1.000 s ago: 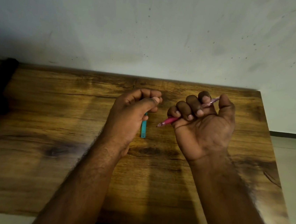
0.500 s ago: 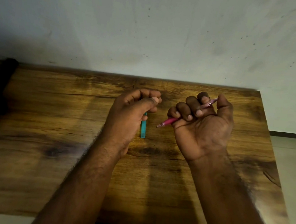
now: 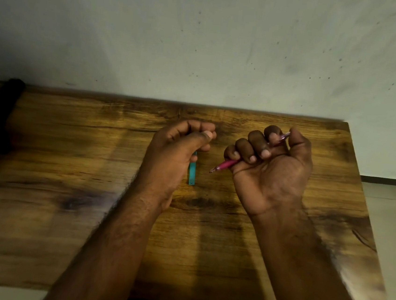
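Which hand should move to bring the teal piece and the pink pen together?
Left, probably. The left hand grips the short teal plastic piece with its free end pointing down, just beside the tip of the slim pink pen. The right hand has the pen wrapped in a full fist, steady as an anchor.

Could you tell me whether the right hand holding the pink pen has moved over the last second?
No. The right hand and its pink pen keep their place against the table's far edge.
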A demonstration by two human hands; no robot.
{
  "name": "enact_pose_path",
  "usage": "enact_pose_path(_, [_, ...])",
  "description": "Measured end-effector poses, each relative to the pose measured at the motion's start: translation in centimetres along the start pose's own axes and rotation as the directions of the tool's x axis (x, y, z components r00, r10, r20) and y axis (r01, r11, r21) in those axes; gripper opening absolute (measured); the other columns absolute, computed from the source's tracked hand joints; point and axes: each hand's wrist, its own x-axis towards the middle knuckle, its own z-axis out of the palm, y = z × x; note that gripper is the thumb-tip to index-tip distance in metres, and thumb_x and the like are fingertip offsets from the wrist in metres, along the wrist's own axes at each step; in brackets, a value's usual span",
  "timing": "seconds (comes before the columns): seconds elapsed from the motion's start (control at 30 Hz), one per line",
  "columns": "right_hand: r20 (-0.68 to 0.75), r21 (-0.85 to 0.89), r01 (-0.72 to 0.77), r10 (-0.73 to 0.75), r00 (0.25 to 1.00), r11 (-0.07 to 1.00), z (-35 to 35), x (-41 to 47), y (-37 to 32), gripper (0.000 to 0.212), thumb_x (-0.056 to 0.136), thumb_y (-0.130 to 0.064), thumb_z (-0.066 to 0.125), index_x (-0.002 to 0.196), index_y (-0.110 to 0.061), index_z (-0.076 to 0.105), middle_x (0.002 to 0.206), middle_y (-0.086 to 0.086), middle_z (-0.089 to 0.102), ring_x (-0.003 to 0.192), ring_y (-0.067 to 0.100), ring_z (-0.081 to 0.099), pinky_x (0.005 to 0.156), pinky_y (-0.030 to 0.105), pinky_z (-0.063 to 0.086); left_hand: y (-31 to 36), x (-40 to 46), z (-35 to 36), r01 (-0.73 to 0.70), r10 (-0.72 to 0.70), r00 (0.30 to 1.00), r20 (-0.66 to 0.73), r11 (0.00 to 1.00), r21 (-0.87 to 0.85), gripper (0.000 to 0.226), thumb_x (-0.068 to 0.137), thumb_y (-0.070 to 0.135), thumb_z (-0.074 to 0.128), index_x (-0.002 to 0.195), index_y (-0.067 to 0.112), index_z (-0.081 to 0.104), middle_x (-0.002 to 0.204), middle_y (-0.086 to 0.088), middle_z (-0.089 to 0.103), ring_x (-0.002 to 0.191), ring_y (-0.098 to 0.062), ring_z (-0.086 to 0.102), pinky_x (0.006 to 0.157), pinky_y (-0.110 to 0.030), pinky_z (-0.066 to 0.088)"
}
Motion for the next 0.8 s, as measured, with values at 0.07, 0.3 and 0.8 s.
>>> enact_pose_path(0.07, [0.008,-0.001,-0.006,0.006,1.000,1.000,0.03,-0.03,0.03,0.047,0.102,-0.051,0.032,0.071,-0.018,0.047,0.054,-0.004,0.030,0.055,0.014,0.022,0.061,0.032,0.032,0.02,-0.02,0.05,0.003,-0.003,1.000,-0.001,1.000,-0.005,0.016,0.098,0.021,0.065,0.104,0.026,0.078,0.105,0.009,0.082,0.101,-0.016,0.075,0.088,-0.038,0.051])
enact_pose_path(0.3, [0.015,0.000,0.005,-0.005,1.000,1.000,0.05,-0.02,0.06,0.045,0.101,-0.048,0.032,0.070,-0.018,0.045,0.054,-0.003,0.029,0.055,0.014,0.022,0.060,0.032,0.032,0.00,0.00,-0.02,-0.001,0.001,1.000,0.003,1.000,0.002,0.016,0.098,0.022,0.065,0.105,0.026,0.078,0.106,0.009,0.081,0.102,-0.015,0.075,0.089,-0.040,0.052])
enact_pose_path(0.8, [-0.021,0.009,0.011,-0.011,1.000,1.000,-0.04,0.02,-0.03,0.043,0.100,-0.047,0.032,0.068,-0.019,0.041,0.053,-0.003,0.027,0.054,0.014,0.021,0.059,0.031,0.031,-0.01,0.03,0.02,-0.006,0.006,1.000,-0.001,1.000,-0.013,0.016,0.097,0.020,0.065,0.104,0.024,0.078,0.105,0.007,0.082,0.103,-0.019,0.075,0.088,-0.039,0.051])
